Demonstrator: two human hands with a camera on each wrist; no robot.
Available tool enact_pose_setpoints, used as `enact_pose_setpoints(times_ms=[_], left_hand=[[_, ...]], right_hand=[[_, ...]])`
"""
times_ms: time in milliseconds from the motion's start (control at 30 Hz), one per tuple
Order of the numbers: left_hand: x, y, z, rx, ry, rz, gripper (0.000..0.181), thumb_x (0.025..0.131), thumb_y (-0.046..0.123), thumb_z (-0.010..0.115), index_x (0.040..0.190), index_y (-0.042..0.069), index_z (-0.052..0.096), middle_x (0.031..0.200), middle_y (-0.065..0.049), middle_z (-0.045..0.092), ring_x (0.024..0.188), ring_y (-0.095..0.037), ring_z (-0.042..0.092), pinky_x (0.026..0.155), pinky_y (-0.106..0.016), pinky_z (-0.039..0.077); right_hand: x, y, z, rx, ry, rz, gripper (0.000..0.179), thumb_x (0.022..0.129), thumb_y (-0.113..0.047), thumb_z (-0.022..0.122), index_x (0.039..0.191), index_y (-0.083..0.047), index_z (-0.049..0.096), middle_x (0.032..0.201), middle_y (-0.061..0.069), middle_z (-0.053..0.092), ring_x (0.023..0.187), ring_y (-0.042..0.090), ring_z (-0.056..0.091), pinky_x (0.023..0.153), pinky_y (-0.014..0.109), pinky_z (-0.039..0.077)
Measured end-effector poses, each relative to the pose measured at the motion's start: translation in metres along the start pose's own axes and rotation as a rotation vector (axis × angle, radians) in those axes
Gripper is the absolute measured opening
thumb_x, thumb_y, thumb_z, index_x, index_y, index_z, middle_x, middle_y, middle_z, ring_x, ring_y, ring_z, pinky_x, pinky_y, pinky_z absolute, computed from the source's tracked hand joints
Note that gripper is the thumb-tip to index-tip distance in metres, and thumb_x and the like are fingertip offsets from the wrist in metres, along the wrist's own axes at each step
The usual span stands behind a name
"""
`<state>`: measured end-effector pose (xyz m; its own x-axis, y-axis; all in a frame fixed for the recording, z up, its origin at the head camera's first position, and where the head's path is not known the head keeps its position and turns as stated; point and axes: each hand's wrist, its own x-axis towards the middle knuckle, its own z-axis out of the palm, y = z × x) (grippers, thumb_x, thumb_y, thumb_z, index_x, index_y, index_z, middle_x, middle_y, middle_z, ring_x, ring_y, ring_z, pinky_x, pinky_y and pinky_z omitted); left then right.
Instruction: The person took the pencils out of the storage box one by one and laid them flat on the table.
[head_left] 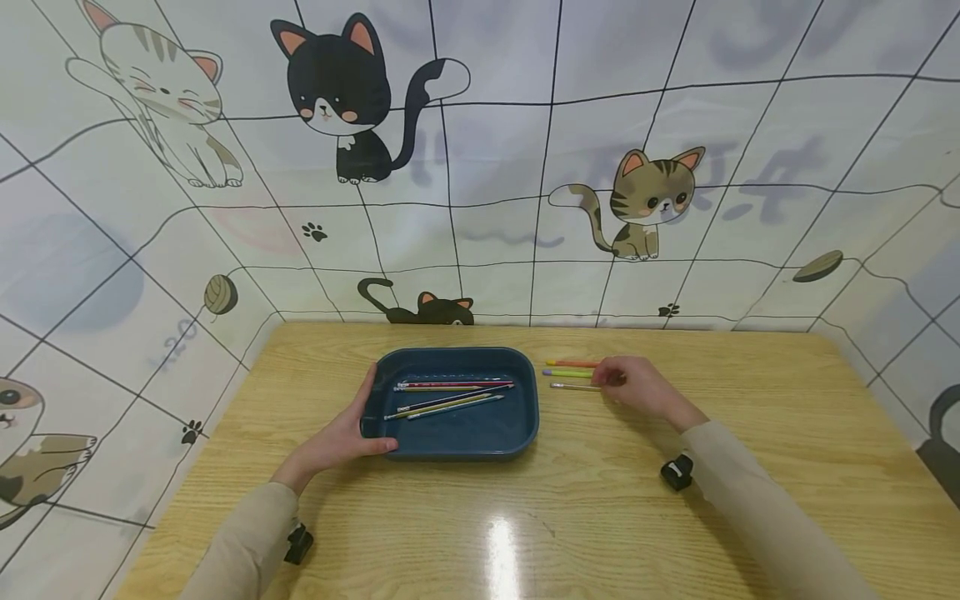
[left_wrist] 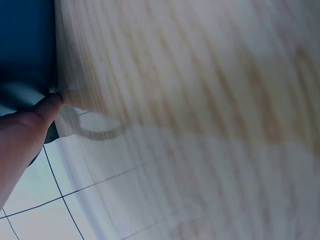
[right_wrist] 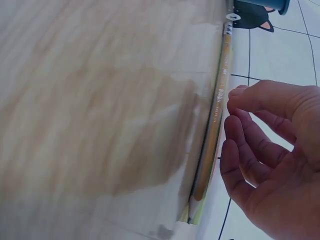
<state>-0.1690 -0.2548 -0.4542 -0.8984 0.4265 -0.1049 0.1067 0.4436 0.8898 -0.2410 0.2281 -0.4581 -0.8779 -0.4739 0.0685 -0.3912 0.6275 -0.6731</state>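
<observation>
A deep-blue, rounded rectangular tray [head_left: 480,435] sits on a light wood-grain table [head_left: 450,517], with slim red, dark, yellow and pale pencils [head_left: 450,402] lying inside it, some crossing at a shallow angle. At the tray's nine to eight o'clock, the left hand [head_left: 341,433] is spread around the corner, thumb straight against the near wall and fingers along the left end. At the tray's three o'clock, well apart from the left, the right hand [head_left: 636,387] has its thumb and fingers loosely bent, tips close together and clasping nothing; whether they touch the gold-coloured wooden pencil [head_left: 575,387] just beside them I cannot tell. That pencil lies on the table, also toward three o'clock of the tray; beyond it, near two o'clock, lie a lime-green pencil with a purple end [head_left: 566,373] and an orange pencil with a yellow end [head_left: 573,363]. At twelve o'clock stands a white, black-gridded backdrop with cartoon cats [head_left: 495,237].
</observation>
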Motion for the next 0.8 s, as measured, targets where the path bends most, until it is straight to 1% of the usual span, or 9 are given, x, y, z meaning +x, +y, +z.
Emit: enact_pose_setpoints(times_ms=[200, 400, 567, 667, 800], left_hand=[[-0.001, 0.001, 0.000, 0.000, -0.005, 0.001, 0.120, 0.081, 0.026, 0.080, 0.153, 0.031, -0.016, 0.159, -0.015, -0.015, 0.142, -0.040, -0.007, 0.107, -0.065, 0.007], [-0.001, 0.002, 0.000, 0.004, -0.001, 0.001, 0.120, 0.081, 0.026, 0.080, 0.153, 0.029, -0.016, 0.159, -0.015, -0.015, 0.142, -0.040, -0.007, 0.107, -0.065, 0.008], [-0.001, 0.000, 0.001, 0.006, -0.001, 0.012, 0.120, 0.080, 0.026, 0.080, 0.153, 0.031, -0.015, 0.159, -0.014, -0.014, 0.143, -0.040, -0.007, 0.107, -0.066, 0.008], [0.000, -0.001, 0.000, 0.011, -0.002, 0.017, 0.120, 0.081, 0.026, 0.080, 0.153, 0.032, -0.015, 0.159, -0.013, -0.014, 0.143, -0.039, -0.007, 0.107, -0.065, 0.008], [0.001, 0.000, 0.000, -0.004, -0.001, 0.017, 0.119, 0.081, 0.027, 0.079, 0.153, 0.031, -0.016, 0.159, -0.013, -0.015, 0.143, -0.039, -0.007, 0.108, -0.064, 0.007]], right_hand=[[-0.002, -0.007, -0.003, 0.013, 0.015, 0.022, 0.014, 0.085, 0.007, 0.065, 0.094, -0.002, 0.069, 0.092, 0.007, 0.066, 0.085, 0.021, 0.059, 0.077, 0.040, 0.052], [-0.003, -0.012, -0.003, 0.040, 0.020, 0.005, 0.015, 0.084, 0.007, 0.064, 0.096, -0.001, 0.069, 0.093, 0.008, 0.066, 0.085, 0.021, 0.059, 0.074, 0.037, 0.052], [-0.002, -0.021, -0.001, 0.079, 0.024, 0.002, 0.015, 0.084, 0.008, 0.065, 0.097, 0.001, 0.068, 0.094, 0.011, 0.066, 0.086, 0.021, 0.058, 0.074, 0.033, 0.052], [-0.001, -0.029, 0.001, 0.102, 0.033, -0.013, 0.015, 0.084, 0.008, 0.064, 0.097, 0.002, 0.068, 0.095, 0.013, 0.067, 0.086, 0.022, 0.059, 0.073, 0.033, 0.052], [0.001, -0.034, 0.006, 0.106, 0.046, -0.050, 0.013, 0.085, 0.007, 0.065, 0.096, 0.001, 0.069, 0.095, 0.011, 0.067, 0.084, 0.021, 0.059, 0.071, 0.032, 0.052]])
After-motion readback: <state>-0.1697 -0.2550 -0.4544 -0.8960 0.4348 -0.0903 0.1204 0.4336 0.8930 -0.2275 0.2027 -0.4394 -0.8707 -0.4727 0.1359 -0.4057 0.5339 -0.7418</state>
